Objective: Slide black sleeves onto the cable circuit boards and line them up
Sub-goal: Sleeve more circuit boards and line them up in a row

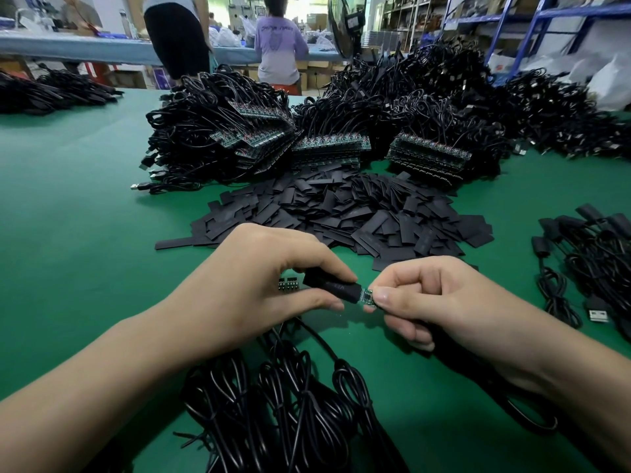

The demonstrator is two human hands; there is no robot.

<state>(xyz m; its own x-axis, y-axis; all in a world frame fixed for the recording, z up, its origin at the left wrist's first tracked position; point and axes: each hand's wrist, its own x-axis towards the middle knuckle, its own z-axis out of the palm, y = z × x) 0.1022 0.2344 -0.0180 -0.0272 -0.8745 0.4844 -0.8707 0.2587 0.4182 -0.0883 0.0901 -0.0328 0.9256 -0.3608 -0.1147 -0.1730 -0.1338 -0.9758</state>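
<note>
Left hand (263, 285) pinches black sleeve (333, 287) — circuit board (367, 297) juts from it.

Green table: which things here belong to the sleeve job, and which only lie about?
Job:
left hand pinching black sleeve
right hand pinching circuit board
loose sleeve pile
stacked boards

Lying about:
standing fan
blue shelving
plastic bags

Matt black sleeve (333, 287); smooth green table (78, 186); glossy cables (290, 404).
</note>
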